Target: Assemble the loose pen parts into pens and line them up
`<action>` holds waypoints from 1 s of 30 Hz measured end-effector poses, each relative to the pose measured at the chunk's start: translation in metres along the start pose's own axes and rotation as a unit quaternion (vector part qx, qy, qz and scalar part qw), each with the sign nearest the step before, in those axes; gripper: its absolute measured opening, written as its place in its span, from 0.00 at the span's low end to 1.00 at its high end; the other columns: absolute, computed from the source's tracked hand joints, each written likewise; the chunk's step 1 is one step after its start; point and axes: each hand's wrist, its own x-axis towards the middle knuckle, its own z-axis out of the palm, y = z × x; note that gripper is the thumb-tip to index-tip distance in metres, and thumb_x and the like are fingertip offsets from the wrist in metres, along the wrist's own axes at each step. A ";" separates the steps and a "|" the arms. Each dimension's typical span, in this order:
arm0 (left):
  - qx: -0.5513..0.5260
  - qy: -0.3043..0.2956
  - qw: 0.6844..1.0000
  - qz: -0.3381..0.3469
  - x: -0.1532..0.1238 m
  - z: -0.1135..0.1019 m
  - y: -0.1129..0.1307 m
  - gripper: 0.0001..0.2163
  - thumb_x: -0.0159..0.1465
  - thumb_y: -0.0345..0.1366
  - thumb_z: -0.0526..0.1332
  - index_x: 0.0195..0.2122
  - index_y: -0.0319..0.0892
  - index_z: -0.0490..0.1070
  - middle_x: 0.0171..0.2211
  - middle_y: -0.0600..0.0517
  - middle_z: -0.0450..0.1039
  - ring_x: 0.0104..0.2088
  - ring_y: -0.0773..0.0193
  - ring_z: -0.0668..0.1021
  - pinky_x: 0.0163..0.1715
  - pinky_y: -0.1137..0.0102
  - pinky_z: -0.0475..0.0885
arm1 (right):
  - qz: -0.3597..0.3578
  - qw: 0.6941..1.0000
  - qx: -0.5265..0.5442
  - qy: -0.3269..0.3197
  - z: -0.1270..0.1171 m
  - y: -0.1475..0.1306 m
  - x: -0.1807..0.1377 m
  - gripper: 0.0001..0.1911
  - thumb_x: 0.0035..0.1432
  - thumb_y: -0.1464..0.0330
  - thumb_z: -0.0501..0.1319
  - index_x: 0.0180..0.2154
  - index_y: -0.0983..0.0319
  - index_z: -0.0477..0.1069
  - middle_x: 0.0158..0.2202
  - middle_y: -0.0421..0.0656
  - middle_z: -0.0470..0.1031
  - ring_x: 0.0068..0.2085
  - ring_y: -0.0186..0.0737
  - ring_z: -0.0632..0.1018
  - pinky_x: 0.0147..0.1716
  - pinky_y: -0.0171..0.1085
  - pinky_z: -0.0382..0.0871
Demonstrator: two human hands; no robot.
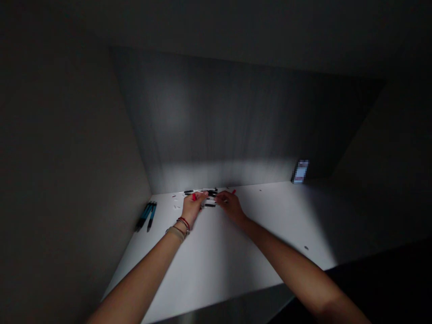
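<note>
At the far left of the white table (256, 270), some blue-and-black pens (146, 216) lie close together beside the side wall. To the right of them are small pale pieces (176, 207), too small to name. Then comes the left hand (192, 207), its fingertips drawn together at a slender dark part (212, 193), which is in the middle, between the two hands. Another dark piece (209, 205) lies just nearer to the person. The right hand (231, 206) has its fingers bent at the other side; whether either hand really pinches the part, one cannot tell. Such a part is probably light, stiff and rather smooth, so it may roll; the fingertips should take it gently around its middle. Farther right, a phone (300, 172) leans near the back wall.
</note>
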 end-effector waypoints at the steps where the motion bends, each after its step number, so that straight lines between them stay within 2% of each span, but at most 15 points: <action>1: -0.003 -0.004 1.000 0.001 0.000 0.000 0.001 0.24 0.49 0.58 0.72 0.26 0.39 0.74 0.17 0.59 0.61 0.18 0.73 0.61 0.17 0.74 0.56 | 0.002 1.000 0.007 -0.005 0.000 0.001 0.000 0.17 0.56 0.52 0.65 0.32 0.59 0.75 0.28 0.42 0.77 0.32 0.41 0.75 0.34 0.38 0.67; 7: -0.022 -0.030 0.999 0.002 -0.001 0.000 0.001 0.25 0.48 0.57 0.73 0.32 0.37 0.78 0.18 0.58 0.63 0.18 0.72 0.62 0.16 0.74 0.57 | 0.035 0.994 0.103 -0.027 0.004 0.004 0.000 0.28 0.55 0.41 0.60 0.28 0.59 0.70 0.23 0.41 0.72 0.25 0.37 0.72 0.27 0.36 0.66; 13: -0.010 -0.059 0.998 0.018 0.000 -0.001 -0.001 0.25 0.51 0.54 0.72 0.39 0.35 0.81 0.21 0.55 0.69 0.19 0.73 0.62 0.17 0.74 0.59 | 0.067 0.986 0.146 -0.054 0.004 0.007 0.003 0.32 0.56 0.39 0.58 0.21 0.60 0.67 0.18 0.40 0.68 0.21 0.34 0.69 0.24 0.35 0.65; 16: -0.007 -0.059 0.998 0.019 0.000 -0.001 0.001 0.24 0.51 0.53 0.72 0.39 0.36 0.82 0.22 0.54 0.71 0.19 0.72 0.63 0.17 0.74 0.59 | 0.101 0.979 0.170 -0.059 0.003 0.008 0.003 0.31 0.56 0.40 0.59 0.21 0.61 0.67 0.18 0.40 0.69 0.20 0.33 0.69 0.23 0.34 0.65; 20: 0.012 -0.043 0.999 0.017 -0.001 0.000 0.001 0.22 0.50 0.54 0.72 0.32 0.37 0.80 0.23 0.52 0.73 0.19 0.71 0.63 0.17 0.73 0.57 | 0.125 0.973 0.178 -0.077 0.004 0.005 0.002 0.31 0.51 0.38 0.62 0.27 0.61 0.72 0.25 0.42 0.75 0.24 0.34 0.73 0.23 0.33 0.68; 24: 0.065 -0.071 0.994 0.048 -0.002 0.001 -0.001 0.21 0.50 0.54 0.72 0.27 0.38 0.79 0.23 0.51 0.74 0.20 0.69 0.66 0.20 0.73 0.59 | 0.091 0.984 0.137 -0.074 0.004 0.003 0.003 0.25 0.49 0.45 0.68 0.34 0.60 0.76 0.31 0.42 0.78 0.29 0.36 0.76 0.26 0.33 0.70; 27: 0.087 -0.085 0.988 0.091 -0.001 0.001 -0.001 0.20 0.53 0.54 0.70 0.26 0.39 0.79 0.24 0.50 0.76 0.27 0.64 0.73 0.28 0.71 0.66 | 0.088 0.987 0.118 -0.067 0.004 0.005 0.005 0.20 0.49 0.50 0.70 0.34 0.60 0.77 0.30 0.41 0.78 0.30 0.37 0.77 0.27 0.33 0.70; 30: 0.093 -0.091 0.986 0.101 -0.001 0.001 0.000 0.19 0.56 0.54 0.68 0.27 0.40 0.78 0.26 0.50 0.77 0.32 0.61 0.76 0.34 0.69 0.69 | 0.098 0.986 0.117 -0.073 0.004 0.009 0.006 0.19 0.47 0.53 0.71 0.34 0.61 0.78 0.28 0.40 0.77 0.28 0.36 0.76 0.27 0.34 0.71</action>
